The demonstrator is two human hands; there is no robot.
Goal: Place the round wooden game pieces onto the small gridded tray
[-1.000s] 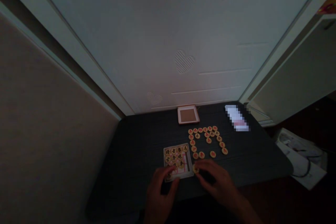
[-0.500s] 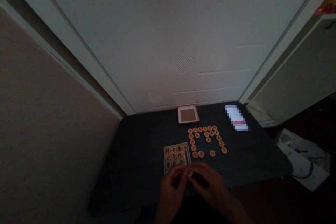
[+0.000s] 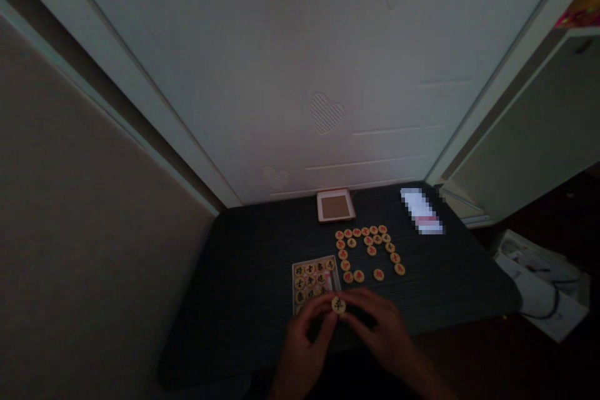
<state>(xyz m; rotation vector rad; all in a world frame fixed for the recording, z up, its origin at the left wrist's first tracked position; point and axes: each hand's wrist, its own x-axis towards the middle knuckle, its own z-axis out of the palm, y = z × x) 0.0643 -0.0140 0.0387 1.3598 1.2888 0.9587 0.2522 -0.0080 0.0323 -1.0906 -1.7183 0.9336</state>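
A round Chinese chess piece (image 3: pixel 338 305) with a black character is pinched between the fingertips of my left hand (image 3: pixel 307 331) and my right hand (image 3: pixel 377 322). Its marked face is toward me. Just behind my left hand lies a shallow box (image 3: pixel 293 290) with rows of black-marked pieces, its near part hidden by my fingers. Right of the box, several round pieces (image 3: pixel 359 276), mostly with red characters, are laid out on the dark table (image 3: pixel 248 262) in a rough square outline, with a few inside it.
A small box lid or frame (image 3: pixel 335 206) with a brown centre stands at the back against the white panel (image 3: pixel 281 75). A pixelated bright object (image 3: pixel 422 210) lies at the back right. White boxes with a dark cord (image 3: pixel 544 287) sit beyond the table's right edge.
The chess piece has been turned between my fingers, from edge-on to showing its black character. My hands stay in nearly the same place.
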